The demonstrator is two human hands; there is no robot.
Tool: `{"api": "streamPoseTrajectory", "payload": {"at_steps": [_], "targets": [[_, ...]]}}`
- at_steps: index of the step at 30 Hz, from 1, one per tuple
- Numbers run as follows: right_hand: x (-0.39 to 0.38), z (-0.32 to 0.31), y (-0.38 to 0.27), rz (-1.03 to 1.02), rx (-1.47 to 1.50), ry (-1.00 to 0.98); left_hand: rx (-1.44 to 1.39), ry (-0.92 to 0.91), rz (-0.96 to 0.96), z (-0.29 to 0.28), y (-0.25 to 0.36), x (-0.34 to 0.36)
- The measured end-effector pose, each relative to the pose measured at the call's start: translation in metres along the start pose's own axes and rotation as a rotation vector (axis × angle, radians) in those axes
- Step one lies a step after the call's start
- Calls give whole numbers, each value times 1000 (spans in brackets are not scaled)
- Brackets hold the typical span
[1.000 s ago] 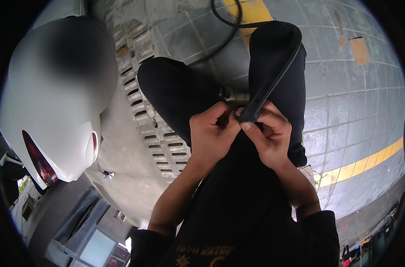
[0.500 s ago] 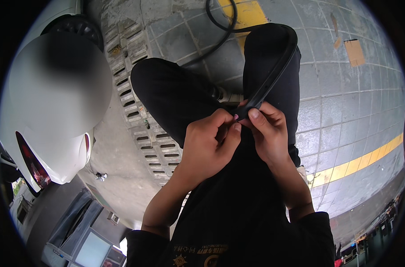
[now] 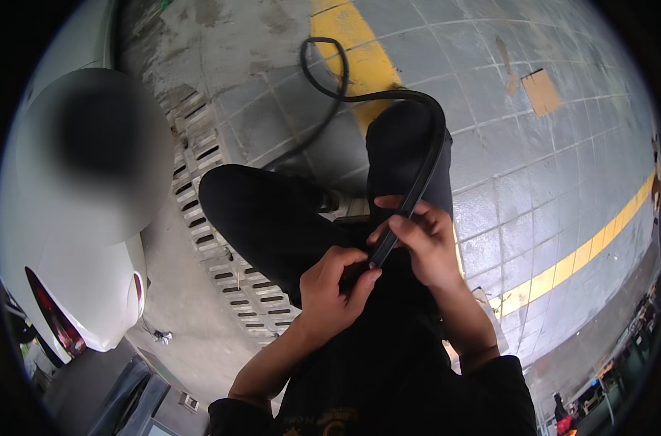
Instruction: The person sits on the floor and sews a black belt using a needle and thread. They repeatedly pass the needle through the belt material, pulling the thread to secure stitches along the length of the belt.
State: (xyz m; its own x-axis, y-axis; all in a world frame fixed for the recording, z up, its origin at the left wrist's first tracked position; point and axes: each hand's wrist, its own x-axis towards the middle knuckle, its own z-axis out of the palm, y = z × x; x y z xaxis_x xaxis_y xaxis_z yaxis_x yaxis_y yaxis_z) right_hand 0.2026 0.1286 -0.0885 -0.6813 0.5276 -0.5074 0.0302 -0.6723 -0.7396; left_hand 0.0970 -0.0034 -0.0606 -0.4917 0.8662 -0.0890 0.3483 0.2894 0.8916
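A long black rubber seal strip runs from my hands up over my right knee. Its end lies between my hands, where a small pinkish spot shows. The thumb and forefinger of my left hand are closed at this end; its other fingers are curled in. Farther up the strip, my right hand grips it, thumb on top and fingers partly behind it, with the forefinger extended across. Beyond the knee the strip makes a loop on the floor and passes behind my left knee.
My bent knees in black trousers frame the work. A white car stands at the left beside a slotted drain grating. Yellow lines cross the grey tiled floor, where a piece of cardboard lies at far right.
My right hand has shifted up the strip, away from its end. The strip's end section now lies straighter, and both hands sit lower in the picture. The whole view has shifted too.
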Motion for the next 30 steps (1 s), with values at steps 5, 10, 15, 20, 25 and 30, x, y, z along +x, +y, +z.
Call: {"api": "streamPoseTrajectory", "payload": {"at_steps": [5,10,15,20,25,30], "targets": [[9,-39,-29,107,65,-12,-43,-82,19,3,3,13],[15,-44,-46,108,125,-49,-180,-225,-23,-7,5,37],[20,-43,-27,95,373,33,-290,-292,-13,-27,-20,135],[40,-42,-39,-40,260,-22,-2,-230,-246,40,-140,284],[58,-43,-55,108,52,9,241,-230,-172,178,-294,410],[72,-57,-65,160,94,50,405,-244,-205,261,-363,457]]}}
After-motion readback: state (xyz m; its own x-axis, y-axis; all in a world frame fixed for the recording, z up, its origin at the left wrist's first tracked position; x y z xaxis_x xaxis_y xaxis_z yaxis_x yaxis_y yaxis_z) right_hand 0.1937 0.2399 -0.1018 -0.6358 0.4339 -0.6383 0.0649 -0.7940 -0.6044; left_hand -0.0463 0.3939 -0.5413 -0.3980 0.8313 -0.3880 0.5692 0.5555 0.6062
